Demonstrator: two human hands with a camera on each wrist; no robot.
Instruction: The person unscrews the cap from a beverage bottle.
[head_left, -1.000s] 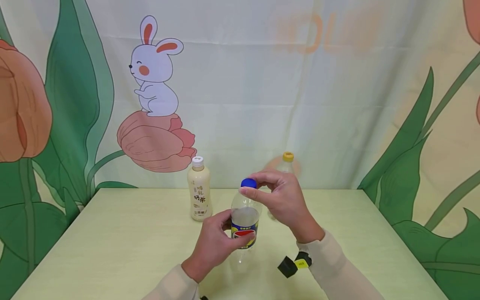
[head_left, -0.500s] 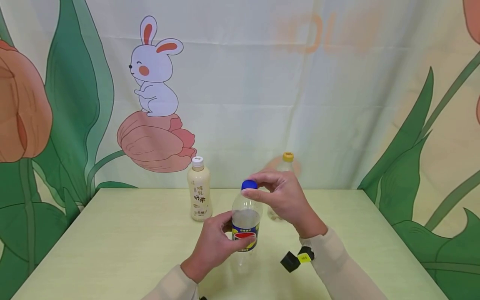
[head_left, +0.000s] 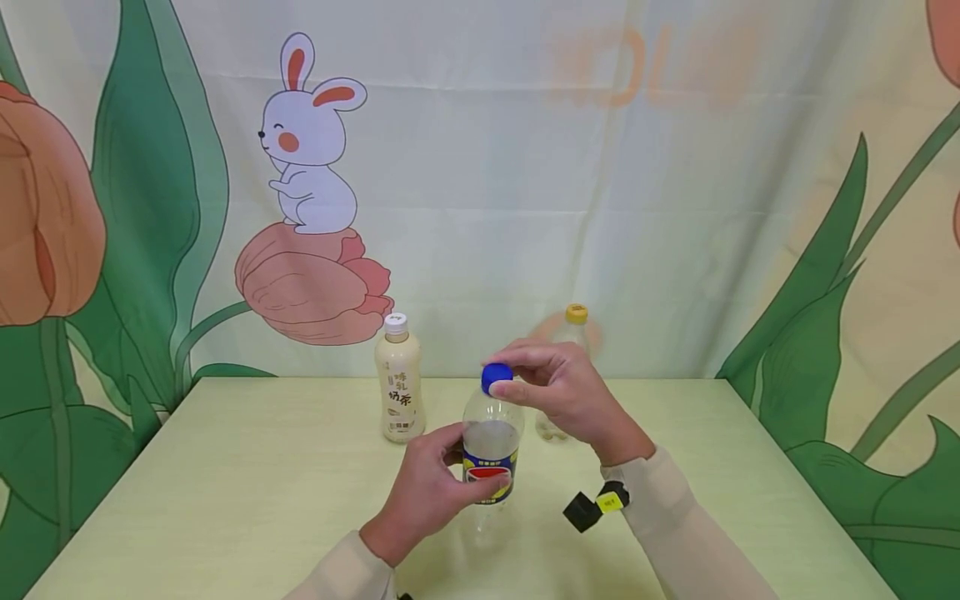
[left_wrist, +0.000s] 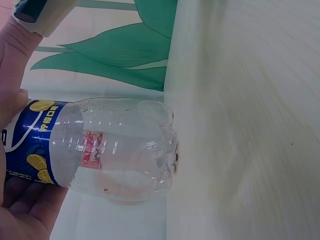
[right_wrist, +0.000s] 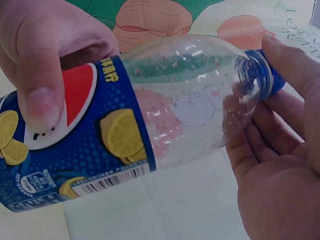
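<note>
- Left hand (head_left: 431, 479): thumb and fingers curl round the label (right_wrist: 110, 132) of the roughly upright Pepsi bottle (head_left: 491, 417), above the table (head_left: 247, 475); base contact is unclear.
- Right hand (head_left: 570, 400): thumb and fingers pinch the blue cap (head_left: 497, 377) at the neck.
- Likely faults: a slack left grip could let the body spin with the cap; a hard squeeze could buckle the clear wall.
- Right-hand overreach might knock the yellow-capped bottle (head_left: 576, 314) behind.

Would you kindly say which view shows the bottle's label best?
The right wrist view: the label appears largest there, with lemons and a barcode. The left wrist view crops it; the head view shows it small, partly behind the left thumb.
</note>
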